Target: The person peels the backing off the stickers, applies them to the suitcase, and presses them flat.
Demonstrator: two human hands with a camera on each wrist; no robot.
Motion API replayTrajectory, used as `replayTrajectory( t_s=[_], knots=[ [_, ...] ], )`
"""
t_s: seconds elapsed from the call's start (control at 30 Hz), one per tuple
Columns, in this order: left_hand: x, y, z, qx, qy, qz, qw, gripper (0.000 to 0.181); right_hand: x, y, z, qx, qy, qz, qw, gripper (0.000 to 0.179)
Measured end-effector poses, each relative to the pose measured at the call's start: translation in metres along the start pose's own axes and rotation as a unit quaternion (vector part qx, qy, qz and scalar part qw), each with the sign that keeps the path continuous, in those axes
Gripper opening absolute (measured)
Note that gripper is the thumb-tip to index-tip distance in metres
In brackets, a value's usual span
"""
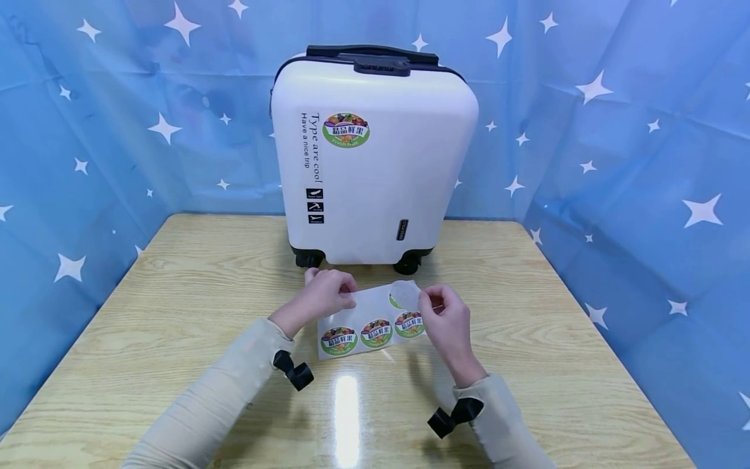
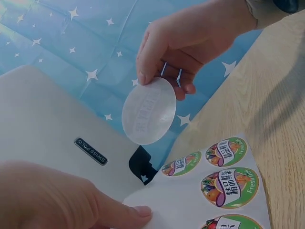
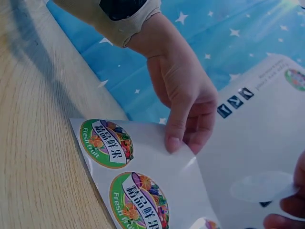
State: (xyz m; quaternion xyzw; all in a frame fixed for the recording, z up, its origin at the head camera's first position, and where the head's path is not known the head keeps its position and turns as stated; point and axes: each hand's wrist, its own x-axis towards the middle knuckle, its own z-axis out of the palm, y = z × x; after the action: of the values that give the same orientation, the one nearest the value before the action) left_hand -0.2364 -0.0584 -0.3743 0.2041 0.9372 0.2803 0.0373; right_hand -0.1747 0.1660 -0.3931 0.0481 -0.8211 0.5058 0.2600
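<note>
My left hand point(image 1: 324, 293) grips the upper left edge of a white sticker sheet point(image 1: 366, 303), thumb on its face. Three oval "Fresh fruit" stickers point(image 1: 376, 333) line the sheet's lower row; another printed oval point(image 2: 181, 164) sits above them at the right end. My right hand point(image 1: 448, 319) pinches a peeled oval sticker point(image 2: 149, 111) by its edge between thumb and finger. The left wrist view shows its pale back, clear of the sheet. Behind both hands stands a white suitcase point(image 1: 375, 169), with one fruit sticker point(image 1: 346, 131) high on its left side.
The suitcase stands upright on its black wheels point(image 1: 407, 263) at the back of the wooden table point(image 1: 193, 280). Printed text, small icons and a black badge point(image 1: 402, 229) mark its front. Blue star-patterned cloth point(image 1: 586, 130) hangs behind and at both sides.
</note>
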Motion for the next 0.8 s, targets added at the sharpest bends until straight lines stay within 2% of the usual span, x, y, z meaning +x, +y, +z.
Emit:
replayTrajectory(
  t_s=[0.23,0.3,0.5,0.8],
  knots=[
    [-0.002,0.0,-0.003,0.007,0.024,0.017,0.9995,0.02,0.0,-0.001,0.002,0.0,0.001,0.002,1.0,0.004],
    [-0.003,0.001,-0.004,0.006,0.034,0.035,0.9988,0.02,0.0,-0.001,0.003,-0.003,0.001,-0.005,1.0,0.005],
    [-0.003,0.005,-0.008,-0.035,0.069,0.094,0.9926,0.013,0.002,-0.002,0.005,-0.004,-0.002,-0.02,0.9998,0.006],
    [-0.003,0.017,-0.016,-0.077,0.086,0.11,0.9872,0.004,0.005,-0.007,0.009,0.008,0.005,-0.018,0.9998,0.007]
  ],
)
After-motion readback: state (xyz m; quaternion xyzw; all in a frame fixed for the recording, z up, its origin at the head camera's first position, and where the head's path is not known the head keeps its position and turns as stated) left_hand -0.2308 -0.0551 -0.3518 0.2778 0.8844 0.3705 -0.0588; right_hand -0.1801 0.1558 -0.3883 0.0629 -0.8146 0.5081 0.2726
